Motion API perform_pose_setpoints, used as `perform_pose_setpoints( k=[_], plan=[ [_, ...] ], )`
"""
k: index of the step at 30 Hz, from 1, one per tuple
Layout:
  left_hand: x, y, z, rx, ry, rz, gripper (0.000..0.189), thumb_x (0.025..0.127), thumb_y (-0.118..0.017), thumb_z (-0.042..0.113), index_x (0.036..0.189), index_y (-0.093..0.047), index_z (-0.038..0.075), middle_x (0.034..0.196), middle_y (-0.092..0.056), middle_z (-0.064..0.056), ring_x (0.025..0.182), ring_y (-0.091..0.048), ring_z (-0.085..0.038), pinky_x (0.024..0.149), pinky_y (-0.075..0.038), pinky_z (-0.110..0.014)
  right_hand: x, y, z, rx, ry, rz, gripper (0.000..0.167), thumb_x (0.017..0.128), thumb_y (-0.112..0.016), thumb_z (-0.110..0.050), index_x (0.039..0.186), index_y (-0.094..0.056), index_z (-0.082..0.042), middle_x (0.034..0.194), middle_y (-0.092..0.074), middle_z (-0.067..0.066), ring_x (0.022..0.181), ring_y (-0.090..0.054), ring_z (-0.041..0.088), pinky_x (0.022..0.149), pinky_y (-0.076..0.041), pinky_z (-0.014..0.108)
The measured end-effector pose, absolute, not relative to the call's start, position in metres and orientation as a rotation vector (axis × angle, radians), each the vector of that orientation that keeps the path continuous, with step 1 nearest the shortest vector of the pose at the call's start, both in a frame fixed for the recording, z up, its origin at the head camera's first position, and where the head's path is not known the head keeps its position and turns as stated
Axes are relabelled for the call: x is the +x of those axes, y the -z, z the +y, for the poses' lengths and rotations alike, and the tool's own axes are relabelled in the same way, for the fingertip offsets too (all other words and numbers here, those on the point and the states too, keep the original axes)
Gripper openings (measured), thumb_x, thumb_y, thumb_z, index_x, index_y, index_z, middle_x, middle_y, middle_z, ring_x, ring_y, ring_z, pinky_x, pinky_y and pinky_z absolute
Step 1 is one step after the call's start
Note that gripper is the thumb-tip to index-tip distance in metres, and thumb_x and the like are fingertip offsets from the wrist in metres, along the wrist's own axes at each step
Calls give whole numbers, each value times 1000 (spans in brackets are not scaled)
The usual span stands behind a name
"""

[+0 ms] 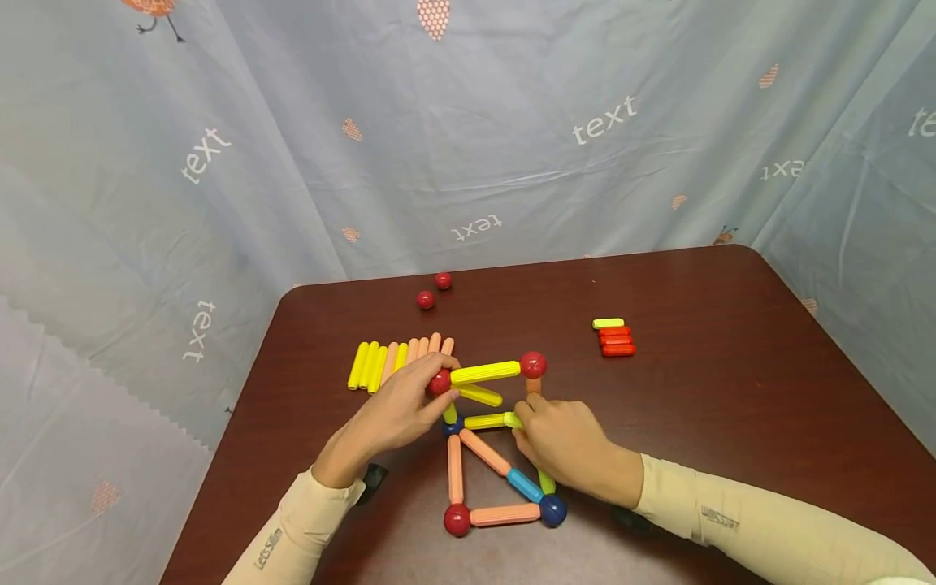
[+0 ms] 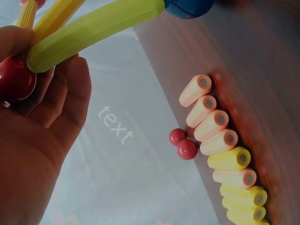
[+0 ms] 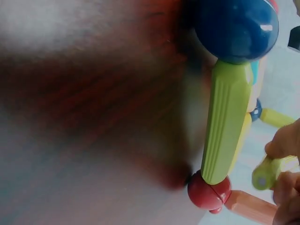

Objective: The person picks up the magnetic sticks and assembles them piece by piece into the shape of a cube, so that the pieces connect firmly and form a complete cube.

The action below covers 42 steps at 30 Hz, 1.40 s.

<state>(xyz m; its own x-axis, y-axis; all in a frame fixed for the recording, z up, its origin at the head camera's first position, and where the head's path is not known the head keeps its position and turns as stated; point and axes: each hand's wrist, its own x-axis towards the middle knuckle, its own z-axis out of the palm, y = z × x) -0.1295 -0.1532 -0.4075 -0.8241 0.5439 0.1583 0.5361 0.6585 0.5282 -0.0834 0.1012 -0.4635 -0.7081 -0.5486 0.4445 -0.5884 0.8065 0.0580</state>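
Note:
A frame of magnetic sticks and balls stands on the table. My left hand (image 1: 398, 406) grips a red ball (image 1: 440, 382) at its raised left corner. A yellow stick (image 1: 486, 373) runs from that ball to another red ball (image 1: 534, 364), and a second yellow stick (image 1: 478, 396) juts from it at a slant. Below, a green stick (image 2: 98, 35) joins the gripped ball to a blue ball (image 1: 453, 424). My right hand (image 1: 563, 443) pinches a short lime-green stick (image 3: 265, 176) between thumb and fingers, beside the frame's right side. That hand hides part of the base.
Yellow and peach sticks (image 1: 373, 367) lie in a row behind my left hand. Two loose red balls (image 1: 426, 300) sit near the table's back edge. Several red sticks (image 1: 617, 341) and a lime stick (image 1: 608, 323) lie at back right. A patterned curtain (image 1: 475, 162) hangs behind the table.

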Motion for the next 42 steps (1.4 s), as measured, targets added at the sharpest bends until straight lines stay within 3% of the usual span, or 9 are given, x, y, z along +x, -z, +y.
perform_pose_setpoints(
  k=[3, 6, 42],
  plan=[
    [-130, 408, -154, 918, -920, 2831, 36, 93, -75, 15, 124, -58, 12, 108, -63, -1, 93, -59, -12, 80, -57, -24, -85, 465, 99, 830, -78, -2554, 29, 83, -81, -33, 79, -61, -12, 56, -43, -6, 39, -38, 7, 36, -32, 21],
    [-130, 408, -154, 916, -935, 2813, 35, 93, -75, 15, 123, -58, 12, 107, -63, -1, 93, -59, -12, 79, -56, -23, -86, 466, 96, 830, -82, -2592, 29, 85, -79, -30, 78, -59, -11, 53, -36, -6, 37, -34, 7, 35, -30, 20],
    [-132, 407, -154, 917, -962, 2766, 34, 93, -74, 15, 123, -58, 14, 106, -64, 0, 91, -60, -12, 78, -56, -24, -92, 467, 85, 778, -266, -2756, 23, 90, -73, -20, 80, -57, -8, 53, -39, -5, 38, -38, 7, 36, -36, 21]
  ],
)
